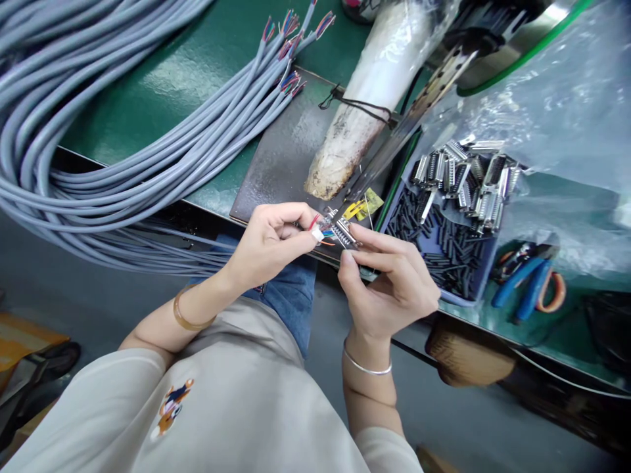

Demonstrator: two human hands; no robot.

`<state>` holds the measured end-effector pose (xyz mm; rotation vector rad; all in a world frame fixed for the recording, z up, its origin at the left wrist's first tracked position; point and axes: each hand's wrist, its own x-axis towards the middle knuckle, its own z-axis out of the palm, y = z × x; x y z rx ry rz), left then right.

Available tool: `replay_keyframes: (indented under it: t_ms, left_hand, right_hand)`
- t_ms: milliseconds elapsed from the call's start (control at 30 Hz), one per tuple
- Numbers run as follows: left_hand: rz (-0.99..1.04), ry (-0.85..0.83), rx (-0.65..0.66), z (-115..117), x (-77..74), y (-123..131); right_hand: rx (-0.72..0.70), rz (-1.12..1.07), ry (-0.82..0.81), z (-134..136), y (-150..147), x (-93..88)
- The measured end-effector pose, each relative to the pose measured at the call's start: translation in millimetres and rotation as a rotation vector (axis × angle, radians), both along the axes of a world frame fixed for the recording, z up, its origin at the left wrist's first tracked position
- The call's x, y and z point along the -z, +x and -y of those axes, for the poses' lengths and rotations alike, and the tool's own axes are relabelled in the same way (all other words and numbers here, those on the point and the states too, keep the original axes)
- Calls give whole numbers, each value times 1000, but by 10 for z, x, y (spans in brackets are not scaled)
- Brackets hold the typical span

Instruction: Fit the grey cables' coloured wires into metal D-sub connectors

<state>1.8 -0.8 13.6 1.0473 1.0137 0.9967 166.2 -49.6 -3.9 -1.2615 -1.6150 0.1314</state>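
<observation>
My left hand [269, 238] is closed in a pinch on the stripped end of a cable, where short coloured wires [321, 235] fan out. My right hand [389, 282] pinches a small metal connector [342, 231] between thumb and forefinger, held right against those wires. Both hands meet just off the front edge of the bench, above my lap. The cable's grey jacket is hidden behind my left hand.
A large bundle of grey cables [123, 131] with stripped coloured tips lies across the green bench [162, 79] at left. A dark mat [286, 157], a wrapped tool [365, 105], a blue tray [463, 282] of connectors and black sleeves, and blue-handled pliers [527, 282] sit right.
</observation>
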Motion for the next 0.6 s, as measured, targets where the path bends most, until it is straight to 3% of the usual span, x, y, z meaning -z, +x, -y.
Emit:
replay_keyframes:
  t_ms: [233,367,467,600]
  left_hand:
    - [46,-16,66,26,39,-16]
    - [150,-74,164,35,6,-44]
    - [165,-81,163,45,1,-59]
    - [75,-19,100,71,25,-50]
  right_hand:
    - [-22,25,42,51,10,56]
    - [0,-210,-90,64,-26,38]
    - [-6,-322,-159,71,-54,29]
    - [29,-175,-86,78,-76,35]
